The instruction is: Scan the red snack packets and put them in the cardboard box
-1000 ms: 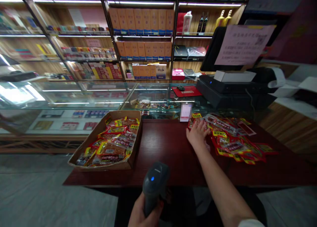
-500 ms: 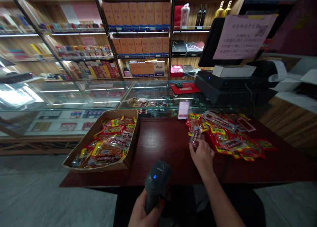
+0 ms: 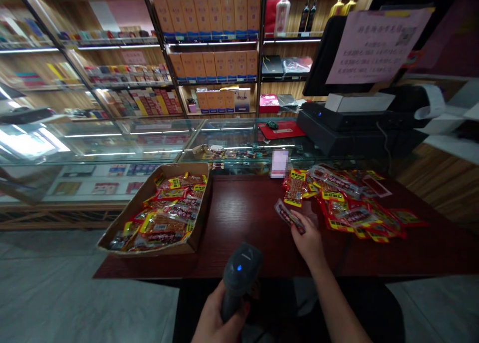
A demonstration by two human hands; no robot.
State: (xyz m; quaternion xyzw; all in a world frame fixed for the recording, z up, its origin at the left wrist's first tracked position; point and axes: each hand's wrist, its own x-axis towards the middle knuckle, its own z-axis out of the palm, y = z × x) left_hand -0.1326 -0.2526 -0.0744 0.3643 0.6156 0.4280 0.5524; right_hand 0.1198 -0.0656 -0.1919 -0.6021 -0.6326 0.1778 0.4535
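My left hand (image 3: 220,315) is wrapped round the handle of a dark grey barcode scanner (image 3: 243,268) with a blue light on top, at the table's front edge. Between the fingers of my right hand (image 3: 309,238) is a narrow snack packet (image 3: 287,216) in clear and dark red wrapping, tilted over the table. Just beyond it lies a red and yellow snack packet (image 3: 295,188). To the right of this hand spreads a loose pile of similar packets (image 3: 352,208). A cardboard box (image 3: 204,215) on the left holds many more.
Behind the dark red table (image 3: 239,208) runs a glass display counter (image 3: 157,141). A small card (image 3: 279,163) stands at the table's back edge. A black register with a monitor (image 3: 322,58) is at the back right. Stocked shelves (image 3: 213,43) line the wall.
My right hand has drawn the narrow packet slightly towards me, away from the red and yellow packet, and turned it. The scanner stays in my left hand, nearly still. The view has shifted slightly.
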